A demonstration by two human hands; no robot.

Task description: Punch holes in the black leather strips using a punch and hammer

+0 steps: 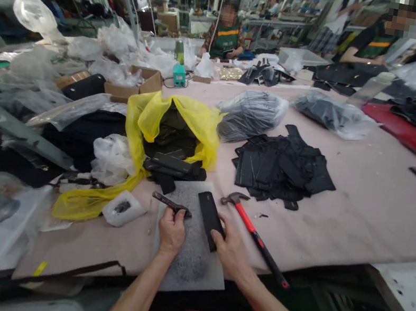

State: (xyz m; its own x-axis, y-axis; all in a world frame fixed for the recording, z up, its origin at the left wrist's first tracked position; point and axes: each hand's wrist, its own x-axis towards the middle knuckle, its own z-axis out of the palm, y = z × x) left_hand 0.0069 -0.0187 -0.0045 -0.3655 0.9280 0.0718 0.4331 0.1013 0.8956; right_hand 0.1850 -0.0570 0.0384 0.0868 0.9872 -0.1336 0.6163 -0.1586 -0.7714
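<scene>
Stage, in my judgement: under way, one black strip [208, 214] in hand and seemingly unfinished. Loose pieces lie in a heap and others by the yellow bag; from where I stand, which are done and which are left cannot be told.

Count, largest first:

Tabletop [351, 213], one, pinkish cover.
Yellow plastic bag [210, 132], one, open, left of the tabletop's middle; dark pieces inside and at its mouth, too overlapped to number.
Heap of black pieces [282, 166], one, on the tabletop's middle, well back from the near edge; pieces uncountable.
Clear plastic bags, two, dark contents, behind the heap toward the far edge: one greyish [253, 112], one flatter [331, 115].
Grey board [188, 265], one, at the near edge.
Claw hammer [245, 218], one, red and black, right of the board, handle end reaching the near edge.
Black strip, one, over the board's right side; right hand [232, 245] clamped on its near end, grip closed.
Dark slim tool [169, 202], one, over the board's left side, apart from the strip; left hand [172, 232] pinched on it, fingers together.
Thin metal rod [151, 218], one, just left of the board.
</scene>
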